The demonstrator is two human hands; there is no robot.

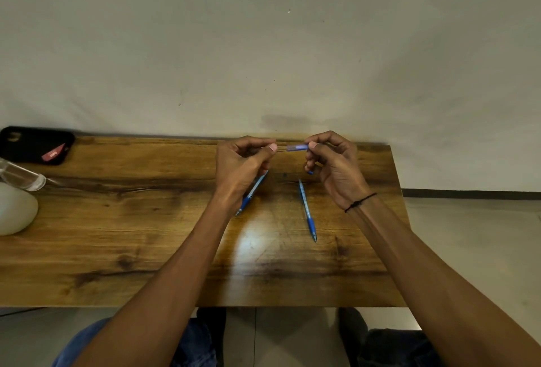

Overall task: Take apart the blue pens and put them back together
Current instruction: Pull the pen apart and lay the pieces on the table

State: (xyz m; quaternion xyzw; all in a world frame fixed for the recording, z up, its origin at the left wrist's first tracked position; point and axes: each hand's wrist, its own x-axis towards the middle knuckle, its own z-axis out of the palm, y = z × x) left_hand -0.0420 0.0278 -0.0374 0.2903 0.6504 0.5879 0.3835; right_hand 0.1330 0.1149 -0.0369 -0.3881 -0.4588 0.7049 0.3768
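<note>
Above the far edge of the desk (117,220), the right hand (333,164) pinches a blue pen barrel (297,148) while the left hand (243,161) pinches its thin refill (281,149), with two blue pens (307,211) lying on the desk beneath.

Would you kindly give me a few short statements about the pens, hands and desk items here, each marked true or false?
1. Both hands hold a pen part above the table. True.
2. Two pens lie on the wood. True: one in the open, another partly under the left hand.
3. The right hand rests flat. False: it pinches the part.
4. The black phone lies at the table's right. False: far left.
</note>
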